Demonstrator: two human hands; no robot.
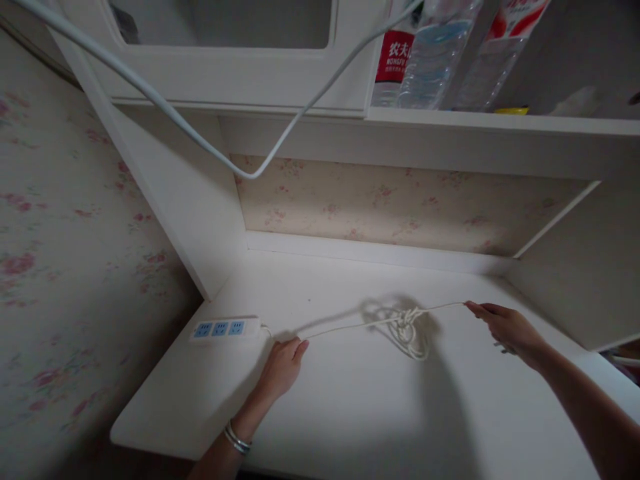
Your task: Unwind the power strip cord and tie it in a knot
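A white power strip with blue socket faces (225, 329) lies at the left of the white desk. Its white cord runs into my left hand (283, 363), whose fingers are closed on it; silver bangles circle that wrist. From there the cord stretches right to a tangled bundle of cord (407, 328), which hangs over the desk and casts a shadow. Beyond the bundle the cord reaches my right hand (505, 328), which pinches it. A plug partly shows beneath my right hand.
The white desk (320, 413) has side panels and a low back ledge. Overhead, a shelf (480, 122) holds clear bottles (435, 60) beside a cabinet door (240, 73). A thick white cable (185, 127) droops across the upper view. Floral wallpaper (65, 267) covers the left wall.
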